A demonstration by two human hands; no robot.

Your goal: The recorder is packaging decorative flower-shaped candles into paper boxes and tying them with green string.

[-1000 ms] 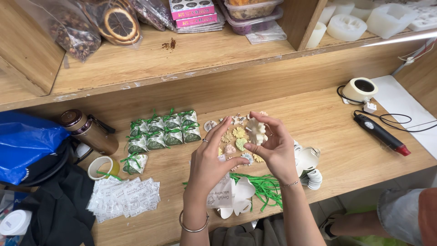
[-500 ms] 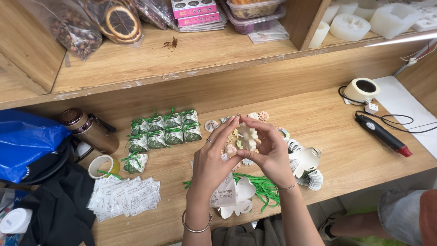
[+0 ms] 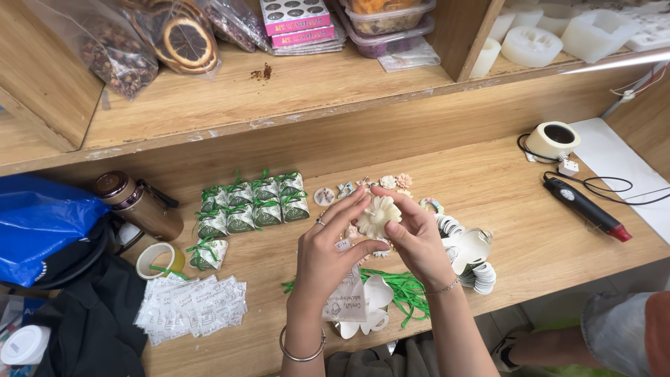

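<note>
Both hands are pinching one cream flower-shaped wax piece above the wooden worktable. Left hand is gripping it from the left with thumb and fingertips closed narrow on its edge; right hand is holding the right side the same way, fingers curled tight around it. Directly under the flower piece, small pastel wax shapes are lying scattered. Just left of the flower piece, green-ribboned packets are sitting in rows. Below it, toward the table's near edge, green ribbon strips and a white petal-shaped paper box are lying flat. Well right of the flower piece, a black-and-red heat tool is resting.
</note>
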